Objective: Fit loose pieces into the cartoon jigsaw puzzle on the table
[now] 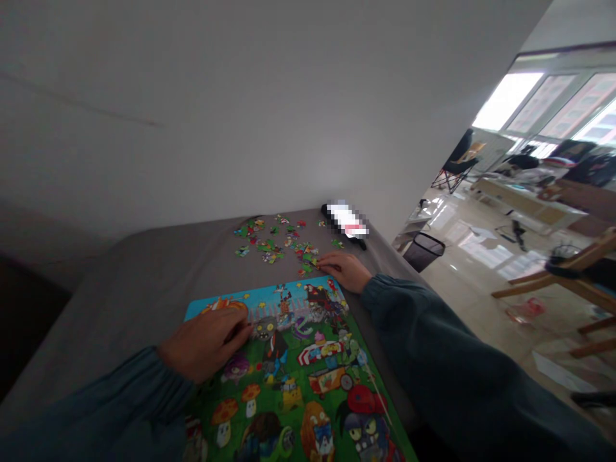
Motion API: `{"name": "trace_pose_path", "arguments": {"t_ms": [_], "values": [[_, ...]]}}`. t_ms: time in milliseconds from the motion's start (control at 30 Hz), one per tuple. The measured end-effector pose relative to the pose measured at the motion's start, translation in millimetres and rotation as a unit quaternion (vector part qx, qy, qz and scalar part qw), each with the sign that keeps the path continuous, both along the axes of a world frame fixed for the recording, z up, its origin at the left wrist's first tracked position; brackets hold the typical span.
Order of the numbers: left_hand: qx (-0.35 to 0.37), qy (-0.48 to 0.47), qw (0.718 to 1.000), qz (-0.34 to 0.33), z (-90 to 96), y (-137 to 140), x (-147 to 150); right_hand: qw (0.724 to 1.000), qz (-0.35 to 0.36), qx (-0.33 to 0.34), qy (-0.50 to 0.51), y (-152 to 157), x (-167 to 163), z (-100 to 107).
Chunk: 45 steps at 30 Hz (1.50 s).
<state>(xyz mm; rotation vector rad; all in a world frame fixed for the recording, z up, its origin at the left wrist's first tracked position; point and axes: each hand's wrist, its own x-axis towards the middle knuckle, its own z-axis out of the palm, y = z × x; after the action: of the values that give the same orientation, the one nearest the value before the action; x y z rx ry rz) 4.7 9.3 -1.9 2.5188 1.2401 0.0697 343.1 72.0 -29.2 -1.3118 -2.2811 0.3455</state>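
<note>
Head view: the puzzle board, a bright cartoon picture largely filled in, lies flat on the grey desk near its front edge. The left hand rests palm down on the board's upper left part, fingers loosely curled and pressing the surface, holding nothing that shows. The right hand lies just past the board's far right corner, fingers stretched flat, their tips touching the nearest of the loose puzzle pieces; whether it pinches one I cannot tell. The pieces are scattered across the far half of the desk. Beyond them, a blurred object lies near the wall. On the floor right of the desk stands a black waste bin; its contents are not visible.
</note>
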Motion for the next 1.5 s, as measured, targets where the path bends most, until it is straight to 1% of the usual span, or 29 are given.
{"name": "trace_pose_path", "arguments": {"t_ms": [133, 233, 433, 633, 733, 833, 967, 1033, 1100, 1167, 1267, 1367, 1500], "values": [[-0.019, 0.016, 1.000, 0.005, 3.4, 0, 2, 1.000, 0.006, -0.002, 0.008, -2, 1, 1], [-0.020, 0.025, 0.999, 0.006, 4.9, -1, 4, 1.000, 0.001, 0.002, 0.013, -4, 0, 2], [-0.012, 0.016, 1.000, 0.006, -1.1, 1, 1, 1.000, -0.010, 0.012, 0.009, -4, -1, 6], [-0.012, 0.013, 1.000, -0.001, -2.1, 2, 1, 1.000, -0.011, 0.022, -0.020, -8, 0, 3], [-0.013, 0.010, 1.000, 0.007, -0.8, 1, 2, 0.998, -0.024, 0.035, -0.052, -6, 0, 9], [-0.021, 0.013, 1.000, 0.009, 0.0, 0, 3, 0.991, -0.058, 0.058, -0.103, 15, -1, 31], [-0.029, 0.011, 1.000, 0.002, -0.1, 0, 2, 0.972, -0.084, 0.065, -0.209, 72, -10, 70], [-0.020, 0.015, 1.000, 0.005, -0.8, -1, 1, 0.956, -0.100, 0.054, -0.270, 98, -17, 80], [-0.007, 0.020, 1.000, 0.007, -1.7, -3, 1, 0.938, -0.117, 0.037, -0.324, 117, -23, 80], [0.000, 0.022, 1.000, 0.006, -2.1, -5, 1, 0.922, -0.127, 0.019, -0.366, 128, -25, 74], [0.005, 0.025, 1.000, 0.006, -1.2, -7, 3, 0.909, -0.131, -0.009, -0.396, 138, -23, 67], [0.015, 0.031, 0.999, 0.012, 0.7, -9, 5, 0.914, -0.125, -0.038, -0.385, 150, -26, 71], [0.034, 0.038, 0.999, 0.009, 1.6, -10, 7, 0.941, -0.104, -0.051, -0.317, 169, -54, 77]]}}
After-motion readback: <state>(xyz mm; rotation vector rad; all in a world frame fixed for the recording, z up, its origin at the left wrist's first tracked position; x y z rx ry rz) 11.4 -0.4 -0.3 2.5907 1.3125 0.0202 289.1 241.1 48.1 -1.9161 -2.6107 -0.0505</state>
